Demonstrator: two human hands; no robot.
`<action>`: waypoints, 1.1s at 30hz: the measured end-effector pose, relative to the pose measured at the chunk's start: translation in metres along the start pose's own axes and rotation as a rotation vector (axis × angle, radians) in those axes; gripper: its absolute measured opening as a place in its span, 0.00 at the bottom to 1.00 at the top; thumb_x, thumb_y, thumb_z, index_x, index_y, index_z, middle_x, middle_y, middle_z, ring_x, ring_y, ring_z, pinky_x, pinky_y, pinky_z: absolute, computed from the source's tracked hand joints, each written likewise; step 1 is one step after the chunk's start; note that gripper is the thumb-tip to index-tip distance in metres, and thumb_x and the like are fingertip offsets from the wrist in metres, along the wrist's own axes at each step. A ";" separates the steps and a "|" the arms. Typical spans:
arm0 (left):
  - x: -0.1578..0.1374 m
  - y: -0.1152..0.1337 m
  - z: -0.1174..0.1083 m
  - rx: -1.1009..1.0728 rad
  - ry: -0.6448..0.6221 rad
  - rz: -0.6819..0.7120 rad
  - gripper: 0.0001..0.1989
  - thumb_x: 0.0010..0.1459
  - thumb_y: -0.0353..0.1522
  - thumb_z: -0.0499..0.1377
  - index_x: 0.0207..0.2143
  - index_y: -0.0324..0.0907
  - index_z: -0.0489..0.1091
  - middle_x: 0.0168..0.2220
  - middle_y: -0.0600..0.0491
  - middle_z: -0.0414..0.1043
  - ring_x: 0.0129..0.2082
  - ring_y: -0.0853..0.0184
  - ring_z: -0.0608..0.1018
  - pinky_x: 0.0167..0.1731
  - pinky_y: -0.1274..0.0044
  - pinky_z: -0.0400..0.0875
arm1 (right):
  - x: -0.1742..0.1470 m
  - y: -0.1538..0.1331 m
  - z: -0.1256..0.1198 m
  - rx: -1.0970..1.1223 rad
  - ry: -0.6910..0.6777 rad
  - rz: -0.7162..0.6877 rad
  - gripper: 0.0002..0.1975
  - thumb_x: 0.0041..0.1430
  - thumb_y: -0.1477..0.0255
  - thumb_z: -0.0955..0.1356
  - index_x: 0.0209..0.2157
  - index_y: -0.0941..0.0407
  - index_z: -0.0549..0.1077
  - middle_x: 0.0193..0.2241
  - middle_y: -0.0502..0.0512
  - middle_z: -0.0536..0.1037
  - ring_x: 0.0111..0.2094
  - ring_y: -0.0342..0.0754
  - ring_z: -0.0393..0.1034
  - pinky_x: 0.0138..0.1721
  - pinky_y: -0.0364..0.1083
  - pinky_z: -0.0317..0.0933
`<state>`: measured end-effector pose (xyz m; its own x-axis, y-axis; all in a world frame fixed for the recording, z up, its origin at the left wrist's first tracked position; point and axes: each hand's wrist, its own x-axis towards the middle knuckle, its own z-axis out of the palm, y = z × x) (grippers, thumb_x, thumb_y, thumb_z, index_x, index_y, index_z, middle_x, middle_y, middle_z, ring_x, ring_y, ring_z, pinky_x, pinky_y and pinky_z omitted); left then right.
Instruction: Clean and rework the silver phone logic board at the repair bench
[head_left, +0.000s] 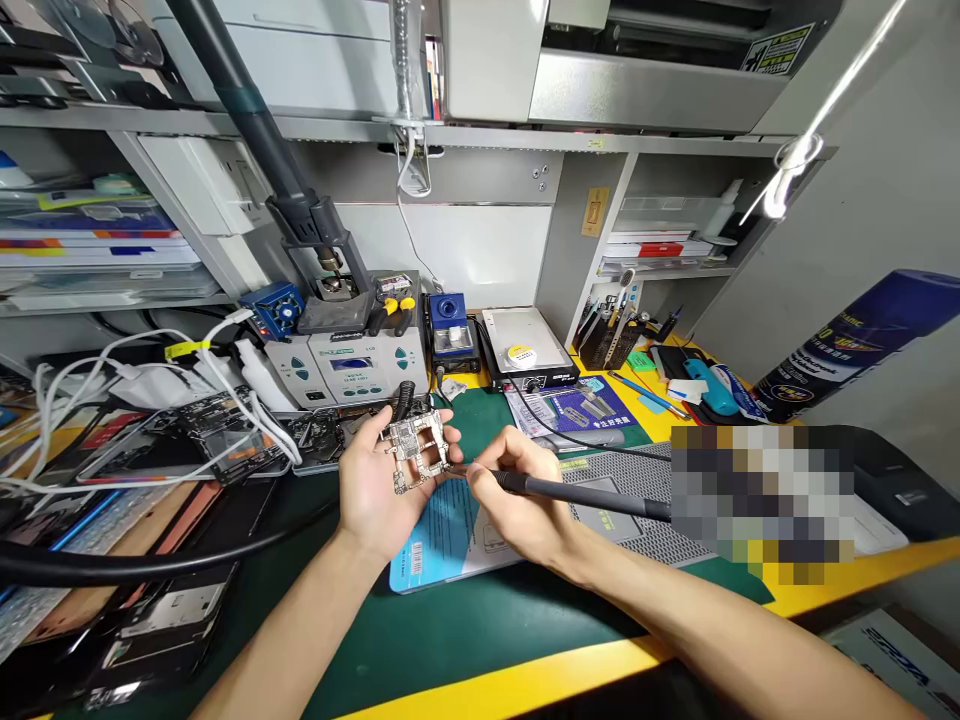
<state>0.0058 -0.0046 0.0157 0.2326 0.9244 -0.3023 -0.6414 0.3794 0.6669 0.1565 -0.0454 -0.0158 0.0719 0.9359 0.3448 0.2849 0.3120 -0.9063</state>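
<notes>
My left hand (386, 510) is turned palm up, with its fingers closed around the edges of a small phone circuit board (410, 447). The board is an irregular frame with cut-out openings and tiny metallic parts. In my right hand (525, 500) a soldering iron (592, 495) with a slim dark handle is gripped like a pen. Its tip points left at the board's lower right edge; whether it touches is too small to tell. Beneath both hands lies a blue and white printed packet (431, 548) on the green mat (480, 640).
A hot-air rework station (345, 365) stands behind my left hand, beside a blue iron stand (450, 325). Phone parts and white cables (217, 390) crowd the left. On the right are a tool holder (607, 335), a perforated grey mat (645, 490) and a spray can (840, 350).
</notes>
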 end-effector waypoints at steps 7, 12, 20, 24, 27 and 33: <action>0.000 0.000 0.000 -0.013 -0.004 -0.002 0.24 0.62 0.39 0.49 0.40 0.25 0.75 0.29 0.38 0.76 0.25 0.57 0.78 0.28 0.66 0.74 | 0.001 0.000 0.000 -0.001 0.002 0.013 0.06 0.51 0.76 0.67 0.24 0.54 0.65 0.22 0.44 0.69 0.23 0.42 0.62 0.25 0.42 0.57; -0.001 0.000 0.000 -0.014 0.017 -0.009 0.24 0.62 0.39 0.48 0.40 0.25 0.75 0.29 0.38 0.76 0.24 0.58 0.77 0.27 0.66 0.74 | 0.000 -0.001 -0.001 -0.015 -0.014 -0.002 0.08 0.51 0.77 0.67 0.24 0.54 0.63 0.20 0.43 0.68 0.22 0.41 0.61 0.25 0.42 0.57; 0.000 0.000 -0.002 -0.011 -0.016 -0.012 0.25 0.62 0.39 0.49 0.41 0.25 0.75 0.29 0.38 0.76 0.25 0.57 0.78 0.27 0.66 0.74 | 0.000 0.002 0.000 -0.033 0.021 0.006 0.06 0.50 0.77 0.66 0.24 0.54 0.64 0.21 0.44 0.69 0.23 0.41 0.62 0.25 0.42 0.56; 0.001 -0.001 -0.003 -0.004 -0.034 -0.007 0.25 0.62 0.39 0.48 0.41 0.25 0.75 0.29 0.38 0.76 0.26 0.56 0.78 0.27 0.65 0.75 | 0.000 0.000 -0.001 -0.054 0.047 0.005 0.06 0.52 0.74 0.67 0.24 0.54 0.64 0.21 0.44 0.67 0.22 0.41 0.60 0.23 0.42 0.55; 0.003 -0.001 -0.004 -0.008 -0.043 -0.010 0.25 0.62 0.40 0.48 0.41 0.25 0.75 0.29 0.38 0.76 0.26 0.56 0.78 0.29 0.65 0.76 | 0.001 -0.003 -0.002 -0.041 0.056 0.019 0.07 0.53 0.73 0.67 0.24 0.54 0.64 0.19 0.43 0.66 0.21 0.41 0.59 0.22 0.42 0.54; 0.001 -0.001 -0.002 -0.003 -0.016 -0.005 0.26 0.63 0.39 0.48 0.41 0.25 0.75 0.29 0.38 0.77 0.26 0.57 0.79 0.30 0.64 0.77 | 0.001 -0.003 0.000 0.015 0.047 0.039 0.07 0.50 0.75 0.67 0.24 0.54 0.63 0.19 0.43 0.65 0.21 0.40 0.58 0.22 0.41 0.54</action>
<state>0.0050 -0.0044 0.0139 0.2474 0.9229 -0.2949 -0.6422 0.3841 0.6633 0.1553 -0.0456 -0.0127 0.1275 0.9387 0.3203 0.2671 0.2785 -0.9225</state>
